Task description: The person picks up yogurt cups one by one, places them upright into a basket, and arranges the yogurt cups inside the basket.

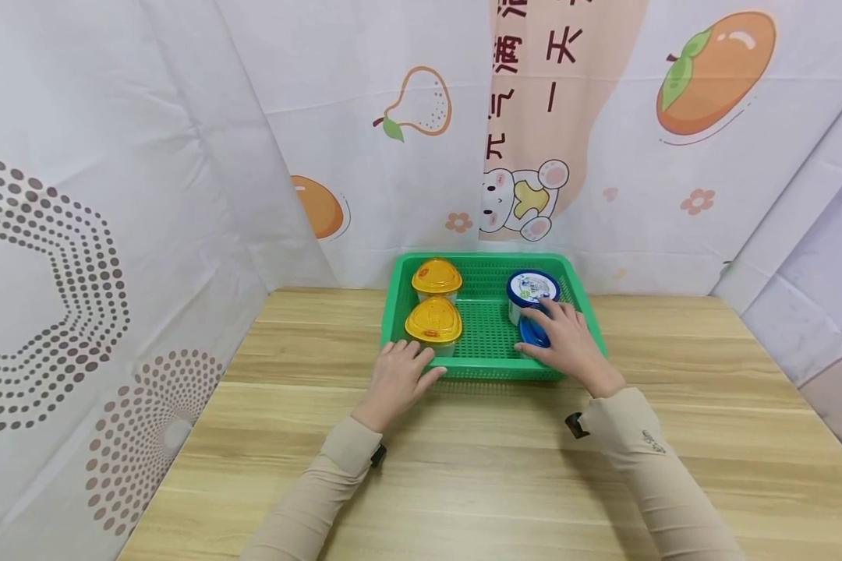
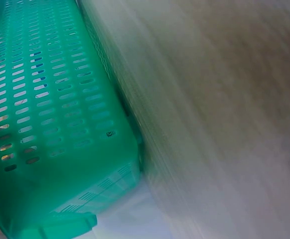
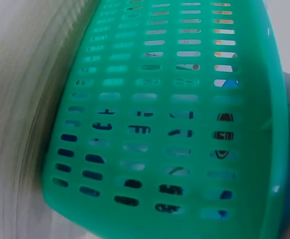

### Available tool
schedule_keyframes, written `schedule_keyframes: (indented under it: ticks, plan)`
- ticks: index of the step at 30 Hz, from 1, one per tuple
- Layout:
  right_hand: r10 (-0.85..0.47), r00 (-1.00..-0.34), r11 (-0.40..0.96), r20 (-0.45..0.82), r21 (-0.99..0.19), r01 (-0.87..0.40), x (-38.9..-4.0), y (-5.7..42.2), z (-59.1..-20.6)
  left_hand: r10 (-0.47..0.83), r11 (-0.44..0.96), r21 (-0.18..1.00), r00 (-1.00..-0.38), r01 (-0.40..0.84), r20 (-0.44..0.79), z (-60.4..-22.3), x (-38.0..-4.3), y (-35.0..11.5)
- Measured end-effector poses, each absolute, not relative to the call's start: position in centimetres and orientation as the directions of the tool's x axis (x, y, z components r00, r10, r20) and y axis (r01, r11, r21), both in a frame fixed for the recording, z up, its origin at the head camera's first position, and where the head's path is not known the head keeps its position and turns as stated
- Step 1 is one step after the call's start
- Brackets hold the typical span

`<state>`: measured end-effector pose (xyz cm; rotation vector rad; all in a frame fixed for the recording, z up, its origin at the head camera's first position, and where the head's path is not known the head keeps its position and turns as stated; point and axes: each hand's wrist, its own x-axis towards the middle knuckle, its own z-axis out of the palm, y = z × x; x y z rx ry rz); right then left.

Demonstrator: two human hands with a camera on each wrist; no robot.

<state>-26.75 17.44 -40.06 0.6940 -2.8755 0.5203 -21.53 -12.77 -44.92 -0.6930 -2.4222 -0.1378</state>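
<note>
A green perforated plastic basket [image 1: 487, 365] stands on the table. My left hand [image 1: 396, 382] grips its front left corner, fingers over the rim and thumb along the front wall. Beside those fingers is a clear tub with a yellow three-sided lid [image 1: 433, 318]; a similar yellow-lidded tub [image 1: 437, 276] sits behind it. At the basket's right side my right hand [image 1: 568, 339] reaches in and holds a blue-lidded tub [image 1: 532, 331] between thumb and fingers, hiding part of it. Just behind stands a round tub with a blue-rimmed white lid [image 1: 532, 287].
The wood-grain table [image 1: 463, 475] runs under the basket. A white printed curtain [image 1: 365, 179] hangs right behind the basket, and a dotted curtain [image 1: 56, 273] lines the left. In the right wrist view the basket wall [image 3: 150, 144] fills most of the picture.
</note>
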Motion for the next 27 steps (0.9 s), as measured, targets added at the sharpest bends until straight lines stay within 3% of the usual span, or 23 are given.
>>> schedule_keyframes:
  ticks: [19, 27]
  plan:
    - [-0.428, -0.851, 0.805, 0.305, -0.3, -0.513, -26.35, 17.36, -39.92, 0.455, 0.844, -0.046, -0.667, 0.535, 0.59, -44.8, -21.62, -12.96]
    - [-0.434, -0.827, 0.785, 0.356, -0.302, -0.542, -25.95, 17.43, -39.49, 0.443, 0.845, 0.026, -0.725, 0.535, 0.527, -44.36, -21.41, -13.45]
